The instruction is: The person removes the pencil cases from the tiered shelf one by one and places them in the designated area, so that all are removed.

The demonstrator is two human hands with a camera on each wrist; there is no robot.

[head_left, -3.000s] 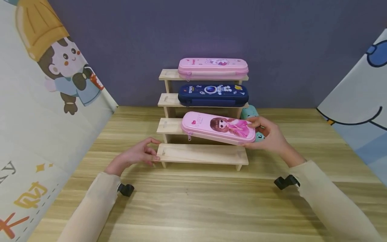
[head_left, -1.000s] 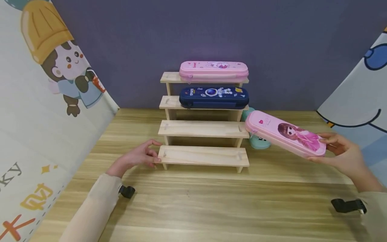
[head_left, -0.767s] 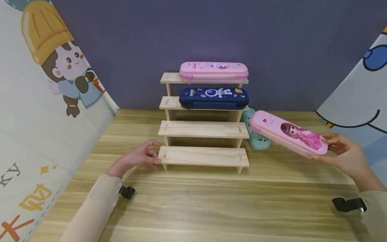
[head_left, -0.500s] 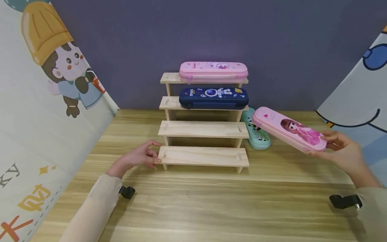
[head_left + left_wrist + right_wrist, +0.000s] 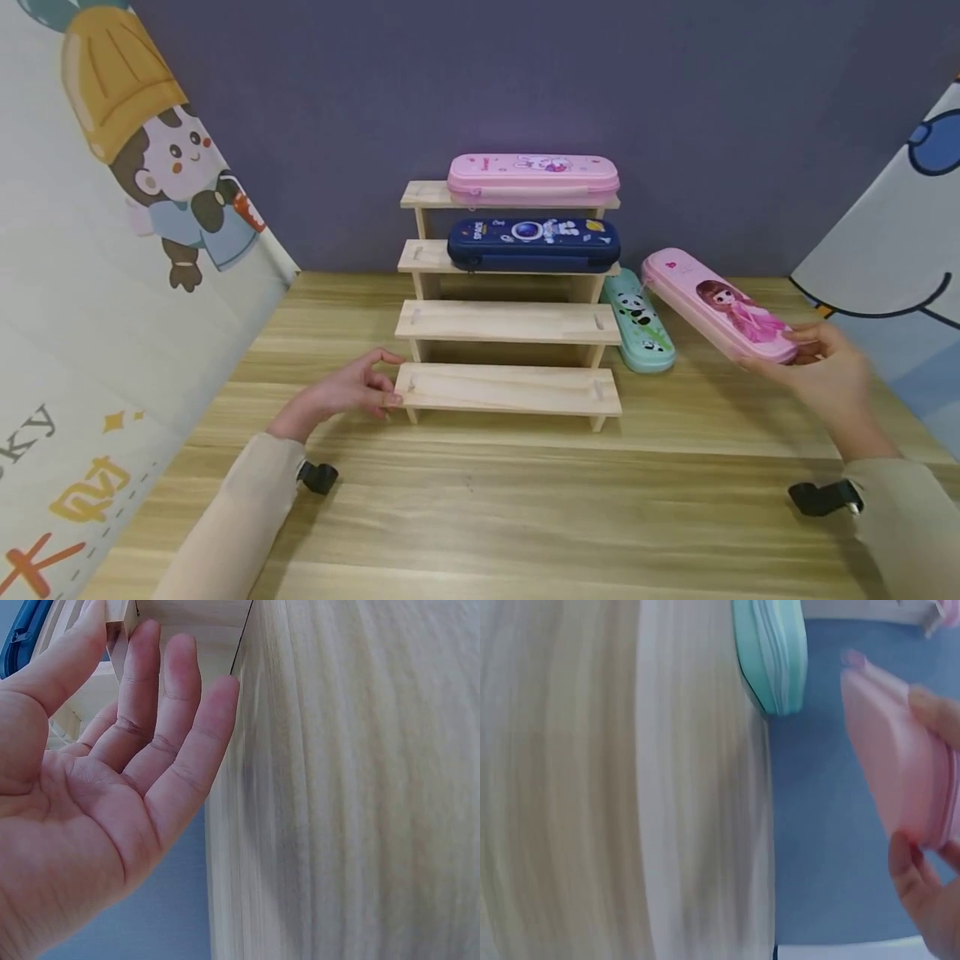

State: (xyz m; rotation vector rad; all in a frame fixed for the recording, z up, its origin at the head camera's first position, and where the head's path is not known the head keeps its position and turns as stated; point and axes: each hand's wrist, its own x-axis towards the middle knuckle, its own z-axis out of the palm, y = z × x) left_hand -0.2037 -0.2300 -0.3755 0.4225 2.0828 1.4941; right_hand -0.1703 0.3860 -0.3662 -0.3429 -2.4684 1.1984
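pink doll-print pencil case, panda-patterned mint case

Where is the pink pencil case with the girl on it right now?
In the head view, the pink girl case is held by the right hand above the table, right of the mint panda case and wooden rack.

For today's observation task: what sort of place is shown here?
Probably a staged tabletop set, not a shop: a wooden table, a stepped display rack holding pencil cases, and cartoon backdrops on either side.
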